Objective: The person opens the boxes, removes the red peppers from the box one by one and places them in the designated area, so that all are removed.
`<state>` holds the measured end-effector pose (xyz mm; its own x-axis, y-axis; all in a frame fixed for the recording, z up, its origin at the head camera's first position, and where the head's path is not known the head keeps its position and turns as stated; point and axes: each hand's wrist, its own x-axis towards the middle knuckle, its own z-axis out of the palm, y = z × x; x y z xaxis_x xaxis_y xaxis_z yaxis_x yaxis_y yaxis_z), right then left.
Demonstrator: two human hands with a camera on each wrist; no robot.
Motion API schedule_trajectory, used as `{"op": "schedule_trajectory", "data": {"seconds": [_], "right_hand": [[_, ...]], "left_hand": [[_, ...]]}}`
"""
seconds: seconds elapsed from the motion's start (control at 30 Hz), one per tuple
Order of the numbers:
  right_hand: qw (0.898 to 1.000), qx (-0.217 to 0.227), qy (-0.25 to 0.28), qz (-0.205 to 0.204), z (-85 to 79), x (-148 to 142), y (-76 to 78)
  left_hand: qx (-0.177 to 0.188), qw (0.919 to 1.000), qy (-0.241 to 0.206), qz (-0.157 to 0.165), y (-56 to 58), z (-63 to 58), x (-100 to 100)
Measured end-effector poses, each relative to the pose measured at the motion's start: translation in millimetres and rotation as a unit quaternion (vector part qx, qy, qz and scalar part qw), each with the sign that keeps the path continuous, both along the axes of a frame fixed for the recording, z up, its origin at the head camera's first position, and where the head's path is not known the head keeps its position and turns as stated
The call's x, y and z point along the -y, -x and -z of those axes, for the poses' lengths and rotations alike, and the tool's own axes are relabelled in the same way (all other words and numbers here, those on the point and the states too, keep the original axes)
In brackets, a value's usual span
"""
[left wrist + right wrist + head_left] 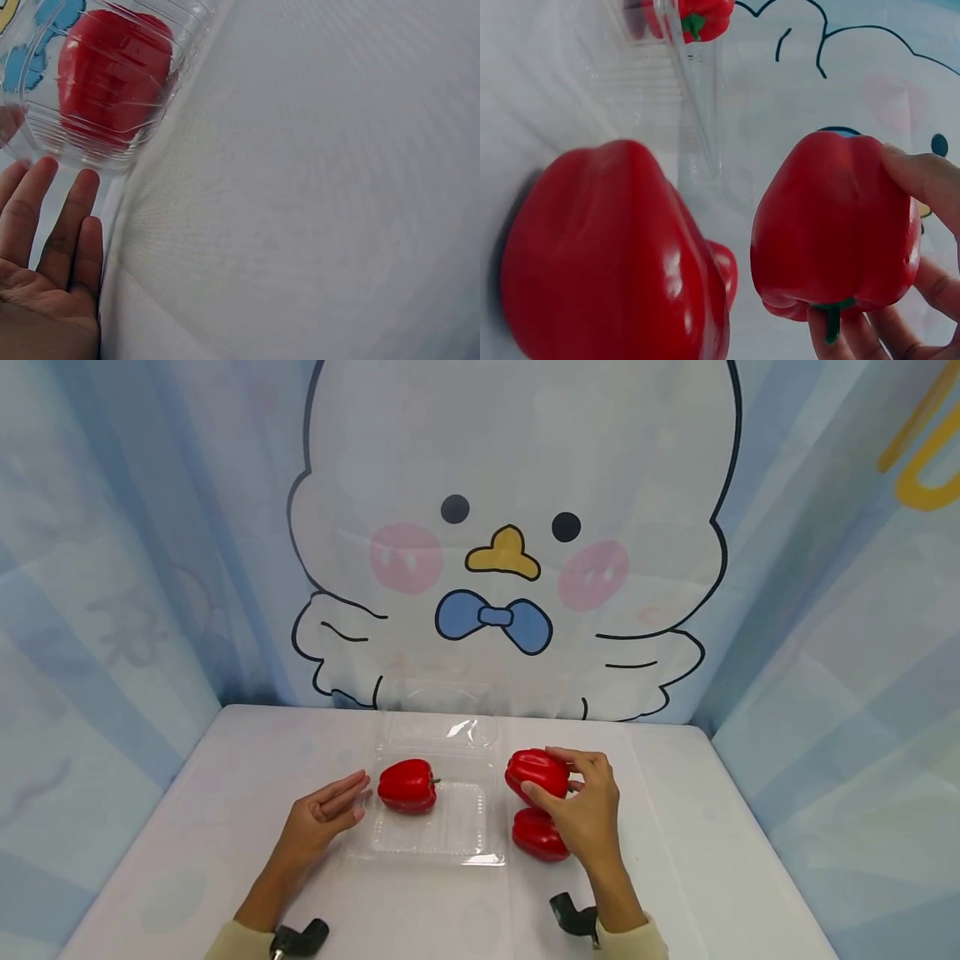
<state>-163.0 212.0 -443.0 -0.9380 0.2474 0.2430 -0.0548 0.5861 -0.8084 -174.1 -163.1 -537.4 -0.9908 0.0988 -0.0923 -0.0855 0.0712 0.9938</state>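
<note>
A red bell pepper with a green stem is held in my right hand, thumb on one side and fingers around the other. A second bell pepper lies on the table just below it, partly covered by that hand in the head view. To the left, a third bell pepper lies inside a clear plastic clamshell box, whose lid stands open at the back. My left hand is at the box's left side, fingers extended and fingertips right at its wall.
The white table carries the box and peppers. Behind it hangs a curtain printed with a cartoon chick, and blue-striped curtains close in both sides. Dark wrist-camera mounts sit at both wrists.
</note>
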Motion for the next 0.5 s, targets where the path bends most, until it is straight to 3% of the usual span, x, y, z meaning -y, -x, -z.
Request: {"op": "schedule_trajectory", "data": {"seconds": [0.5], "right_hand": [[1.000, 0.009, -0.010, 0.023, 9.6, -29.7, -0.4]], "left_hand": [[0.008, 0.9999, 0.007, -0.002, 0.1, -2.6, 0.0]]}}
